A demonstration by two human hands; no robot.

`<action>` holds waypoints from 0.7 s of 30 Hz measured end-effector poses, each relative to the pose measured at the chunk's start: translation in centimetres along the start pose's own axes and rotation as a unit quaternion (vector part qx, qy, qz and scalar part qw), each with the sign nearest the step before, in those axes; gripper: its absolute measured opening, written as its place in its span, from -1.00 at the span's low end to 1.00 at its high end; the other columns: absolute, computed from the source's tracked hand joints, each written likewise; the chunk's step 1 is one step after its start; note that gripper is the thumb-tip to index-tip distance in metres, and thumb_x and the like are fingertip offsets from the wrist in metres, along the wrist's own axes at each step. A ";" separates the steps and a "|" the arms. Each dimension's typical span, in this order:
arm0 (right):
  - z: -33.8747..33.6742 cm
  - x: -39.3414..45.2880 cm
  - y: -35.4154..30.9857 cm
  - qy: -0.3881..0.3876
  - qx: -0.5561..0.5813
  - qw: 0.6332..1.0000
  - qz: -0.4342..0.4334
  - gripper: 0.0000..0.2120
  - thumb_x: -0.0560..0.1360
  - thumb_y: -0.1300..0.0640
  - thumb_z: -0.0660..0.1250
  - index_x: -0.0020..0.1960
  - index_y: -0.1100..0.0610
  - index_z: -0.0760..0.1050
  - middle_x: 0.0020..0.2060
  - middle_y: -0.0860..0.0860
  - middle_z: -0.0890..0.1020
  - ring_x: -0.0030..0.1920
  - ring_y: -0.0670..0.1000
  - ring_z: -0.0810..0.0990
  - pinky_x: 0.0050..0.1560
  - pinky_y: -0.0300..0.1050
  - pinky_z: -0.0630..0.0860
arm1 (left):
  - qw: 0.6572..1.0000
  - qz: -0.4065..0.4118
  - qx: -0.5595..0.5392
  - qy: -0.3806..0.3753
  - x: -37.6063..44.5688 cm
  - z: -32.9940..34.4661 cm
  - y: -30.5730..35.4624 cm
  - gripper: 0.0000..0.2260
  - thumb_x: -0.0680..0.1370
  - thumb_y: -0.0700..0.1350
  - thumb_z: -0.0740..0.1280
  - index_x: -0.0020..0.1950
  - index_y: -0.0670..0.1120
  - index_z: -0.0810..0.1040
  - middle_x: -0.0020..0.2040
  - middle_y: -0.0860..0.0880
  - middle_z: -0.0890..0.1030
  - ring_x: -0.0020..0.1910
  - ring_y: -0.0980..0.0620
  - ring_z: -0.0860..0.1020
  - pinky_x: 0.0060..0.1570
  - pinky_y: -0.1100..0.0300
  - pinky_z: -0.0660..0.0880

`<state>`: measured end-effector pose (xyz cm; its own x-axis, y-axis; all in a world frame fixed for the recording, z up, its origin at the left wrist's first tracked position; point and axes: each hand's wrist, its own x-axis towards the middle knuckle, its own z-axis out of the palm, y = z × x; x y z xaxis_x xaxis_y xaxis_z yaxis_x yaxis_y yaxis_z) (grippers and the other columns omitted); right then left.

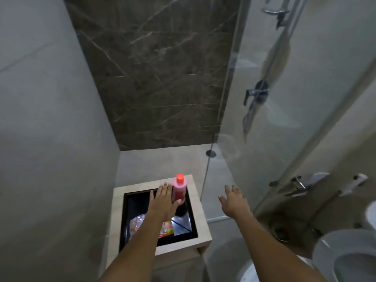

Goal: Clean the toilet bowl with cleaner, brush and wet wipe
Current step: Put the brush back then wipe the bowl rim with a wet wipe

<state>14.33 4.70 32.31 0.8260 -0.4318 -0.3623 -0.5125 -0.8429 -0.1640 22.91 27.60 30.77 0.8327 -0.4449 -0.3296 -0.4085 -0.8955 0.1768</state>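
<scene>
A pink cleaner bottle (179, 189) with a red cap stands upright at the back of a small wooden side table (184, 244) with a black glass top. My left hand (162, 200) is stretched out beside the bottle's left side, fingers straight, and its thumb lies across the front of the bottle. A colourful packet (167, 231) lies on the glass, partly hidden under my left forearm. Right of the table, my right hand (234, 199) hovers with its fingers spread and holds nothing. The white toilet bowl (345, 255) shows at the bottom right, cut off by the frame. No brush is in view.
A glass shower partition (264, 119) rises right of the table, with a chrome mixer (256, 92) behind it. A grey wall closes the left side and dark marble tiles cover the back wall. A round floor drain (211, 153) sits behind the table.
</scene>
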 end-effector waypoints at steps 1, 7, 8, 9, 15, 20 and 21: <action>0.5 0.3 -1.7 -0.004 -0.004 1.000 -0.007 -0.43 0.65 -0.10 -0.01 0.56 0.14 0.01 0.54 0.15 0.09 0.53 0.15 0.06 0.46 0.05 0.14 | 1.000 -0.008 -0.007 -0.004 -0.1 0.1 -1.7 -0.36 0.63 0.19 -0.02 0.56 -0.14 -0.15 0.57 -0.08 -0.13 0.54 -0.02 -0.13 0.47 -0.10 -0.13; 4.6 2.0 -10.9 -0.028 -0.011 0.999 -0.029 -0.44 0.64 -0.10 0.01 0.56 0.12 0.04 0.53 0.16 0.11 0.52 0.14 0.08 0.44 0.02 0.15 | 0.999 -0.046 -0.008 -0.023 -0.1 1.1 -11.3 -0.28 0.55 0.30 -0.15 0.56 -0.14 -0.13 0.57 -0.07 -0.09 0.54 0.00 -0.10 0.46 -0.09 -0.11; 5.4 2.2 -12.2 -0.030 -0.013 0.999 -0.033 -0.44 0.64 -0.10 0.01 0.55 0.12 0.04 0.53 0.16 0.12 0.52 0.14 0.09 0.44 0.02 0.16 | 0.998 -0.048 -0.010 -0.025 0.0 1.4 -12.6 -0.32 0.59 0.26 -0.10 0.56 -0.14 -0.13 0.57 -0.07 -0.10 0.54 0.00 -0.10 0.46 -0.08 -0.12; 6.1 2.3 -13.5 -0.033 -0.016 0.999 -0.039 -0.45 0.64 -0.10 0.02 0.55 0.12 0.05 0.52 0.15 0.13 0.51 0.14 0.11 0.42 0.01 0.17 | 0.998 -0.051 -0.015 -0.030 0.1 1.7 -14.0 -0.33 0.60 0.24 -0.09 0.56 -0.14 -0.14 0.57 -0.07 -0.10 0.54 0.00 -0.11 0.46 -0.07 -0.12; 11.1 4.0 -18.0 -0.074 -0.034 0.994 -0.077 -0.44 0.64 -0.11 0.01 0.56 0.09 0.03 0.53 0.13 0.12 0.51 0.13 0.11 0.43 0.05 0.20 | 0.995 -0.069 -0.042 -0.064 1.9 4.8 -19.2 -0.35 0.63 0.19 0.01 0.56 -0.13 -0.14 0.57 -0.09 -0.11 0.54 -0.02 -0.10 0.49 -0.06 -0.08; 17.1 7.0 -19.0 -0.121 -0.077 0.983 -0.114 -0.43 0.66 -0.08 -0.02 0.58 0.09 -0.08 0.56 0.13 0.00 0.55 0.11 -0.02 0.49 0.04 0.12 | 0.989 -0.081 -0.059 -0.108 3.6 10.8 -20.7 -0.36 0.63 0.18 0.02 0.56 -0.11 -0.15 0.57 -0.07 -0.13 0.54 0.00 -0.14 0.47 -0.04 -0.13; 18.5 7.6 -19.0 -0.132 -0.086 0.980 -0.120 -0.44 0.66 -0.07 -0.03 0.58 0.09 -0.09 0.56 0.14 -0.02 0.55 0.11 -0.04 0.49 0.03 0.10 | 0.988 -0.080 -0.059 -0.115 3.9 12.2 -20.9 -0.36 0.63 0.17 0.02 0.56 -0.11 -0.16 0.57 -0.07 -0.13 0.54 0.00 -0.14 0.47 -0.04 -0.13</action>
<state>25.97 23.36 15.68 0.8170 -0.1364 -0.5603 -0.2457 -0.9613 -0.1243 30.10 44.39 14.46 0.7710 -0.3014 -0.5609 -0.2216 -0.9528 0.2074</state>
